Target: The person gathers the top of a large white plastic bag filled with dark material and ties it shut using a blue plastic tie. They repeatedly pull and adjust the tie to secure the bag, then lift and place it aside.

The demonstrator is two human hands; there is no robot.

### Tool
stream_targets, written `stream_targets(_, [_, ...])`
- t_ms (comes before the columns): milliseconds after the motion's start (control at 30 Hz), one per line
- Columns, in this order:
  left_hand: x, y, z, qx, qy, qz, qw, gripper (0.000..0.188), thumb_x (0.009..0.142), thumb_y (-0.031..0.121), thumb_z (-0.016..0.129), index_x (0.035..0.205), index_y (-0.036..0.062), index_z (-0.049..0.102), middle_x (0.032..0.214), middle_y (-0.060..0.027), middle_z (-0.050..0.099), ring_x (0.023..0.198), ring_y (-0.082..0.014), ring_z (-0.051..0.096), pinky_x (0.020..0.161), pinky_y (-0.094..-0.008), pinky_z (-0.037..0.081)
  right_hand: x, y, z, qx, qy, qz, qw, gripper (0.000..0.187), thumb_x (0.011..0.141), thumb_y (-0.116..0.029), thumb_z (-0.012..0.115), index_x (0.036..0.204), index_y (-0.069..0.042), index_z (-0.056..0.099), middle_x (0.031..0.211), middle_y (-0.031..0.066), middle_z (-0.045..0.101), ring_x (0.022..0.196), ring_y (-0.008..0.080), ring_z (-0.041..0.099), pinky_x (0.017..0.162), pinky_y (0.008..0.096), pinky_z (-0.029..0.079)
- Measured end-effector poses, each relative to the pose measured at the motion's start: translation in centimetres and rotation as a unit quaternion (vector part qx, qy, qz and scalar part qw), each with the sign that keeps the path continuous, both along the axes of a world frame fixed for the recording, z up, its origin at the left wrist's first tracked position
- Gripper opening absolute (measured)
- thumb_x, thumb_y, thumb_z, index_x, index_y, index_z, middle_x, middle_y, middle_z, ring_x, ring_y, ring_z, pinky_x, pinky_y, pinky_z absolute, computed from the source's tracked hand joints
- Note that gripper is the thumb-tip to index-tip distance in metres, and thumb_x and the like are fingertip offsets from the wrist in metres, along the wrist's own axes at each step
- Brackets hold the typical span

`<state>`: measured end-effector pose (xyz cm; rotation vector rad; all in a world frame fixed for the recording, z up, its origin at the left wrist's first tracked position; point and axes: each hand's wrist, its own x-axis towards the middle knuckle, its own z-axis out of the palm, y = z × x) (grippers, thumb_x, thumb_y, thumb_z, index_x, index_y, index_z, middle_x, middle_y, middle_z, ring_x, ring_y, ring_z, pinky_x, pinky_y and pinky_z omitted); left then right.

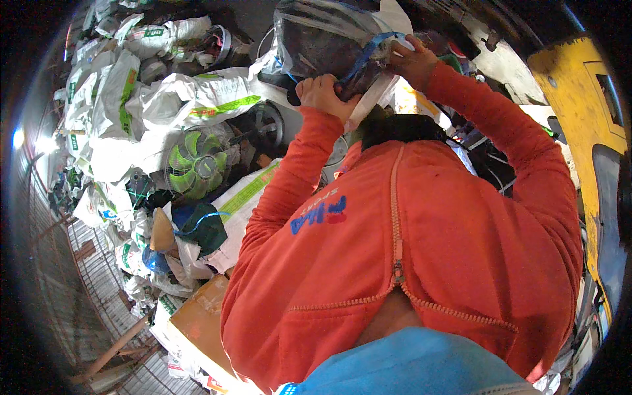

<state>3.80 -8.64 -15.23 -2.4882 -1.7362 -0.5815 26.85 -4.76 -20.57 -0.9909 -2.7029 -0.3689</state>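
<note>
Gripping a clear plastic bag (329, 39) at the top centre of the frame, both hands are raised above the orange jacket (421, 263) that fills the middle. The left hand (322, 95) is closed in a fist around the bag's lower edge, where a white flap hangs down. The right hand (411, 59) pinches the bag's right side, its fingers curled shut on the plastic next to a blue strap (368, 56) that crosses the bag. Dark stuff shows through the plastic; what it is cannot be made out.

At the left of the frame lies a heap of white sacks (118, 112) with green print. A green fan (197, 164) in a wire cage sits among them at centre left, well apart from the hands. A cardboard box (197, 322) rests at the lower left, just beside the jacket. A yellow metal frame (586, 112) runs down the right edge.
</note>
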Motion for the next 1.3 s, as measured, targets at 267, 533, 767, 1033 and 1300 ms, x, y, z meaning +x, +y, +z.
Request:
stream_targets(267, [-0.2, 0.2, 0.1, -0.014, -0.01, 0.006, 1.0, 0.042, 0.043, 0.038, 0.073, 0.066, 0.01, 0.051, 0.065, -0.0057, 0.051, 0.075, -0.026, 0.047, 0.077, -0.0374, 0.03, 0.3, -1.0, 4.0, -0.19, -0.015, -0.128, 0.973, 0.029, 0.07, -0.012, 0.051, 0.099, -0.01, 0.055, 0.099, 0.0035, 0.053, 0.088, 0.0238, 0.053, 0.086, 0.0367, 0.038])
stream_targets(533, [-0.5, 0.1, 0.0, -0.038, -0.008, -0.011, 0.999, 0.043, 0.044, 0.038, 0.073, 0.067, 0.0097, 0.051, 0.068, -0.0066, 0.051, 0.075, -0.026, 0.047, 0.076, -0.0377, 0.03, 0.4, -1.5, 2.6, -0.059, 0.328, 0.044, 0.942, 0.028, 0.071, -0.008, 0.05, 0.098, -0.008, 0.055, 0.094, 0.0093, 0.053, 0.075, 0.0244, 0.056, 0.065, 0.0351, 0.048])
stream_targets(767, [-0.8, 0.3, 0.1, -0.071, 0.015, -0.01, 0.997, 0.046, 0.045, 0.043, 0.072, 0.07, 0.008, 0.055, 0.072, -0.0103, 0.054, 0.075, -0.0281, 0.049, 0.075, -0.0381, 0.034, -0.3, 0.2, 0.3, 0.094, 0.237, 0.08, 0.964, 0.031, 0.063, -0.009, 0.06, 0.094, -0.012, 0.061, 0.102, 0.0032, 0.051, 0.095, 0.0188, 0.05, 0.079, 0.0334, 0.044])
stream_targets(1033, [-0.6, 0.2, 0.4, -0.066, 0.01, -0.011, 0.998, 0.04, 0.046, 0.037, 0.071, 0.067, 0.0108, 0.05, 0.069, -0.004, 0.052, 0.077, -0.0248, 0.047, 0.077, -0.0372, 0.03, -2.1, -2.2, -1.4, -0.011, 0.016, 0.01, 1.0, 0.034, 0.075, -0.019, 0.046, 0.108, -0.02, 0.053, 0.117, 0.0002, 0.047, 0.111, 0.018, 0.04, 0.097, 0.0399, 0.026])
stream_targets(1300, [-0.5, 0.1, 0.4, -0.067, 0.018, -0.015, 0.997, 0.042, 0.047, 0.038, 0.07, 0.071, 0.0087, 0.052, 0.075, -0.0053, 0.054, 0.08, -0.0252, 0.047, 0.079, -0.0367, 0.03, -4.4, -2.4, 1.3, -0.064, -0.123, -0.076, 0.987, 0.03, 0.073, -0.017, 0.048, 0.099, -0.008, 0.057, 0.106, 0.005, 0.054, 0.107, 0.0204, 0.044, 0.097, 0.0419, 0.026])
